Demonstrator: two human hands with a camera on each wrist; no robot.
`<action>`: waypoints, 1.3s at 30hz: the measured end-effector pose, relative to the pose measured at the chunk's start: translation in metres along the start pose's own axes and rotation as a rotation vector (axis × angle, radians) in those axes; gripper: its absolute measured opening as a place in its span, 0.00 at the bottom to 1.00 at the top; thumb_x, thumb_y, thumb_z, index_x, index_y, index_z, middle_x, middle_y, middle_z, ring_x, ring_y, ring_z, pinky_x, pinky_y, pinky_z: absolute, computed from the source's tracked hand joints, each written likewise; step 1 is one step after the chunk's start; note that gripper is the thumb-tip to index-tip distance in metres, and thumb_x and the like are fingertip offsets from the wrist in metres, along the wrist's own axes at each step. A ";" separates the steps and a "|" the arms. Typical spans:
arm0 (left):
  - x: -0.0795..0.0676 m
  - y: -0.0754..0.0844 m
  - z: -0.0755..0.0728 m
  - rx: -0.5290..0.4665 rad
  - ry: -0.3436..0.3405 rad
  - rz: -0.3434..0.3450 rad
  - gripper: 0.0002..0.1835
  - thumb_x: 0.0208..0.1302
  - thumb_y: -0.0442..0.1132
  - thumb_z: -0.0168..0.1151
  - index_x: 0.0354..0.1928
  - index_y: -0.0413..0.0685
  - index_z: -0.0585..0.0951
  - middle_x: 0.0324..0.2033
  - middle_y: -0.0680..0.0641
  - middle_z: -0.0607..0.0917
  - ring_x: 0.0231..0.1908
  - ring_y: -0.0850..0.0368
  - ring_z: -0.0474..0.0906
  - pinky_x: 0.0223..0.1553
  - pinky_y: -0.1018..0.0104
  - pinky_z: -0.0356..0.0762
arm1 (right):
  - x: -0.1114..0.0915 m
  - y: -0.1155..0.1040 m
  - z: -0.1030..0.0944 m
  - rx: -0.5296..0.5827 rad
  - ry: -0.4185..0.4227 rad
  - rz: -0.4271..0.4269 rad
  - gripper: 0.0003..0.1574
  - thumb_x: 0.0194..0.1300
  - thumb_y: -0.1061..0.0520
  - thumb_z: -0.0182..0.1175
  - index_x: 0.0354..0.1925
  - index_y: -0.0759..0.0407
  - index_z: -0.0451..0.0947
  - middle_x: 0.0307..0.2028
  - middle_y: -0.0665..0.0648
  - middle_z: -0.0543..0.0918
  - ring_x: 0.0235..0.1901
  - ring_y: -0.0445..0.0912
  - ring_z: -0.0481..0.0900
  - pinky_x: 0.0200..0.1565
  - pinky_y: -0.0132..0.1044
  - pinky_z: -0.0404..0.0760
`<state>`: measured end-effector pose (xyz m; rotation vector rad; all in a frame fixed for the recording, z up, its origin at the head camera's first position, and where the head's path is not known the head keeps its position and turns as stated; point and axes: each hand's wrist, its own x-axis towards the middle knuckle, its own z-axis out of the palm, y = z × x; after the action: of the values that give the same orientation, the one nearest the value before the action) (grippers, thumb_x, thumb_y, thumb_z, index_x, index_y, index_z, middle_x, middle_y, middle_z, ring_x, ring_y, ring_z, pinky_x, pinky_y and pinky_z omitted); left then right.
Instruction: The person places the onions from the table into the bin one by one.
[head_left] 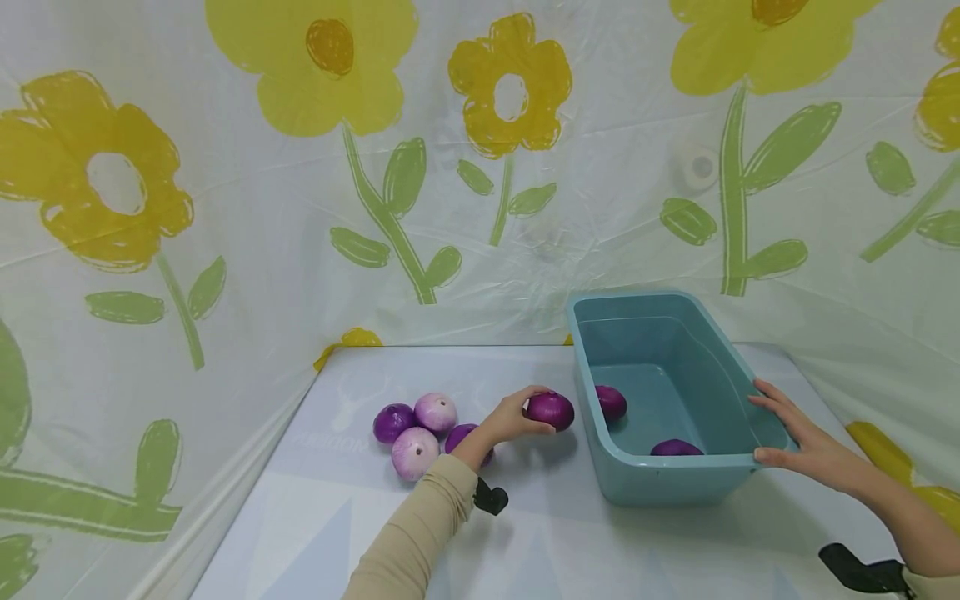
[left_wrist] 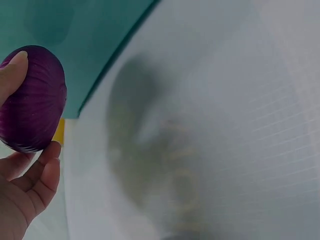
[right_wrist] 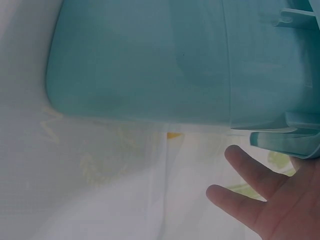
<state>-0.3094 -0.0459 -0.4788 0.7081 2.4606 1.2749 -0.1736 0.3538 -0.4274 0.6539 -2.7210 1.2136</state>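
Observation:
My left hand (head_left: 517, 419) grips a dark red onion (head_left: 551, 411) between thumb and fingers, just left of a blue-green plastic bin (head_left: 637, 487). In the left wrist view, the onion (left_wrist: 37, 100) has the thumb on its upper side and fingertips beneath. My right hand (head_left: 806, 437) holds the bin's rim at the near right corner, thumb and fingertips over the edge. Two of its fingers (right_wrist: 245, 207) stretch out below the rim in the right wrist view. Inside the bin lie two red onions, one by the left wall (head_left: 611, 402) and one partly hidden behind the near wall (head_left: 677, 448).
Left of the left wrist, several onions cluster on the white table (head_left: 322, 500), among them a dark purple one (head_left: 393, 423) and a pale one (head_left: 415, 454). Another purple onion (head_left: 459, 435) is partly covered by the wrist. A flower-printed curtain (head_left: 510, 283) hangs behind.

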 end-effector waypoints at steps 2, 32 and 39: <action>0.004 0.004 -0.005 0.003 0.003 0.014 0.32 0.51 0.42 0.69 0.60 0.54 0.68 0.54 0.45 0.75 0.51 0.50 0.72 0.49 0.59 0.74 | 0.000 0.000 0.000 0.001 0.000 -0.001 0.44 0.57 0.64 0.55 0.67 0.68 0.45 0.67 0.30 0.35 0.57 0.16 0.38 0.43 0.79 0.44; 0.029 0.074 -0.083 0.058 0.119 0.081 0.36 0.52 0.42 0.69 0.63 0.52 0.64 0.59 0.45 0.70 0.54 0.49 0.70 0.49 0.58 0.75 | 0.002 0.000 -0.001 -0.065 0.007 0.040 0.45 0.56 0.63 0.56 0.66 0.69 0.46 0.64 0.24 0.35 0.53 0.14 0.40 0.39 0.77 0.56; 0.035 0.092 -0.085 0.055 0.123 0.132 0.36 0.51 0.42 0.69 0.62 0.54 0.65 0.59 0.47 0.70 0.55 0.50 0.69 0.48 0.59 0.76 | 0.002 -0.001 -0.001 -0.046 0.009 0.037 0.45 0.56 0.64 0.56 0.66 0.69 0.46 0.65 0.25 0.35 0.54 0.14 0.40 0.40 0.78 0.52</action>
<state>-0.3505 -0.0402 -0.3558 0.8430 2.5938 1.3395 -0.1748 0.3533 -0.4262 0.5939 -2.7561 1.1548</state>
